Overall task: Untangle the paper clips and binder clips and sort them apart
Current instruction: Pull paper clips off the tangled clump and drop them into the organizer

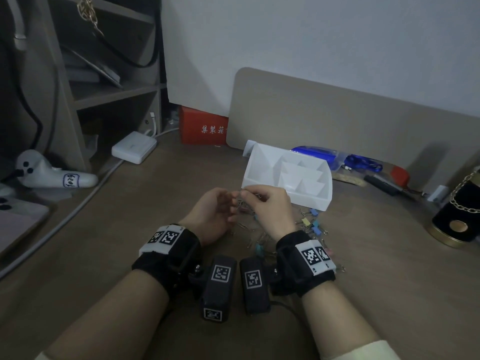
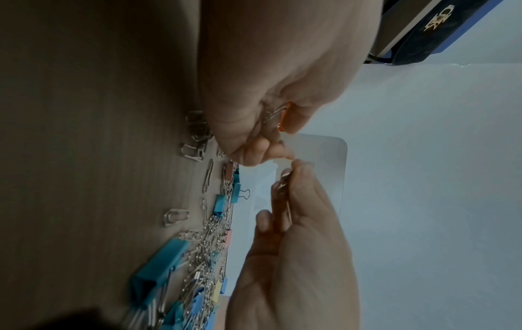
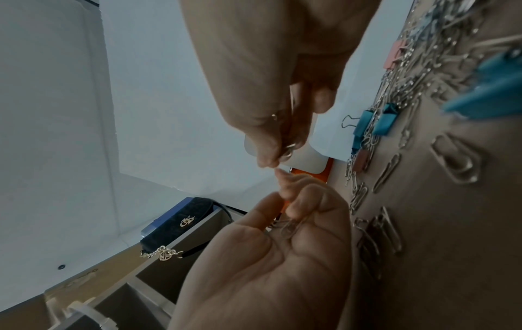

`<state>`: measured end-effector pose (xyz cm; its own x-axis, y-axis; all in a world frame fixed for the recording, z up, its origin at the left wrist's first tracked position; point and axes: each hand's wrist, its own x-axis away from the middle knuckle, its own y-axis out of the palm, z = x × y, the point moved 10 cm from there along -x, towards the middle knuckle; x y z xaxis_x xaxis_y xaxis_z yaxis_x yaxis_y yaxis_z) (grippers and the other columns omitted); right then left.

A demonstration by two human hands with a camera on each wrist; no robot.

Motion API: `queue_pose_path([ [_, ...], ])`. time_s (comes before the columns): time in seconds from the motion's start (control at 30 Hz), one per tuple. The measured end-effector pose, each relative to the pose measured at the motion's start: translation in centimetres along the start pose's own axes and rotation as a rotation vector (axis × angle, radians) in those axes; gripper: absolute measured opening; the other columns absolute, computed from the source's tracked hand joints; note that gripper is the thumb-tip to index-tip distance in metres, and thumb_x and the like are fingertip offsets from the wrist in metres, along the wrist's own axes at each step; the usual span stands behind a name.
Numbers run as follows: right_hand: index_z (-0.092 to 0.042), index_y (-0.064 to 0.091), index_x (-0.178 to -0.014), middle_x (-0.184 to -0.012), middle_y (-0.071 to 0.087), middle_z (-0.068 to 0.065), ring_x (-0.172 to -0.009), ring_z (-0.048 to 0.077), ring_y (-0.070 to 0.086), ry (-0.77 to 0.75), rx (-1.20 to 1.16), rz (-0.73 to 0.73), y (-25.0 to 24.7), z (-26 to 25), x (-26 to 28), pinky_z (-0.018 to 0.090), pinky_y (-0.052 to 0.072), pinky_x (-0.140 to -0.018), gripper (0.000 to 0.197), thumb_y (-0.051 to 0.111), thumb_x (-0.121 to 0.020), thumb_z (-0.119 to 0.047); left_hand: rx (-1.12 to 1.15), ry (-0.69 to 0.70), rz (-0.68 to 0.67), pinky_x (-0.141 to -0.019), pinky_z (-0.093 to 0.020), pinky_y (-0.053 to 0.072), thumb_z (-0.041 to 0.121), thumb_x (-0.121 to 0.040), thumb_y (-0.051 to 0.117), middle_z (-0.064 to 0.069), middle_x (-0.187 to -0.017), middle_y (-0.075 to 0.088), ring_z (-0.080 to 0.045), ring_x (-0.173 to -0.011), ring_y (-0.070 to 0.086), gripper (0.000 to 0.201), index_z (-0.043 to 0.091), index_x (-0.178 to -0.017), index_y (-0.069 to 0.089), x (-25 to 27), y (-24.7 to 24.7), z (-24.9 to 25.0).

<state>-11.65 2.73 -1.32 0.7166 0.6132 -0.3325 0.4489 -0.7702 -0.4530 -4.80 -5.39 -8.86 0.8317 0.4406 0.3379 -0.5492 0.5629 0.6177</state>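
Left hand [image 1: 215,211] and right hand [image 1: 270,203] each pinching paper clips [image 3: 291,225] (grip clamped), clip pile [image 1: 262,240] beside white organizer's [image 1: 311,201] edge

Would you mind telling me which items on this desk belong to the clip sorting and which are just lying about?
Belongs to the job:
pile of clips
white divided tray
paper clips pinched in the left hand and right hand

Just lying about:
red box
white charger
black and gold bag
blue pouch

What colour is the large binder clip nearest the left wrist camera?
Teal blue. The large binder clip shows best in the left wrist view, at the near end of the pile.
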Motion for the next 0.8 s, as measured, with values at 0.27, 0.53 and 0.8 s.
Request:
queue_pose_path([
  [0.27, -0.033, 0.068, -0.081, -0.079, 0.071, -0.004, -0.069, 0.019, 0.067, -0.022, -0.074, -0.115, 2.0, -1.0, -0.1, 0.04, 0.057, -0.073, 0.019, 0.077, -0.077, -0.017, 0.103, -0.113, -0.064, -0.038, -0.016, 0.032, 0.022, -0.098, 0.031, 0.0, -0.05, 0.051, -0.01, -0.042, 0.041, 0.035, 0.007, -0.08, 0.057, 0.7, 1.1, -1.0],
  [0.53, -0.01, 0.077, -0.083, -0.075, 0.072, 0.001, -0.058, 0.002, 0.062, -0.035, -0.138, -0.169, 2.8, -1.4, -0.1, 0.017, 0.049, -0.057, 0.005, 0.073, -0.08, -0.01, 0.136, -0.08, -0.061, -0.041, -0.017, 0.04, 0.012, -0.095, 0.036, -0.006, -0.07, 0.053, -0.014, -0.056, 0.046, 0.026, 0.003, -0.085, 0.058, 0.5, 0.7, -0.7],
  [0.8, -0.014, 0.07, -0.092, -0.083, 0.07, 0.001, -0.073, 0.005, 0.067, -0.008, -0.267, -0.12, 2.9, -1.3, -0.1, 0.018, 0.053, -0.066, 0.011, 0.06, -0.092, -0.016, 0.215, -0.082, 0.013, -0.033, -0.016, 0.018, 0.015, -0.095, 0.035, 0.003, -0.053, 0.038, -0.006, -0.034, 0.03, 0.027, 0.013, -0.072, 0.048, 0.2, -1.1, -0.3],
])
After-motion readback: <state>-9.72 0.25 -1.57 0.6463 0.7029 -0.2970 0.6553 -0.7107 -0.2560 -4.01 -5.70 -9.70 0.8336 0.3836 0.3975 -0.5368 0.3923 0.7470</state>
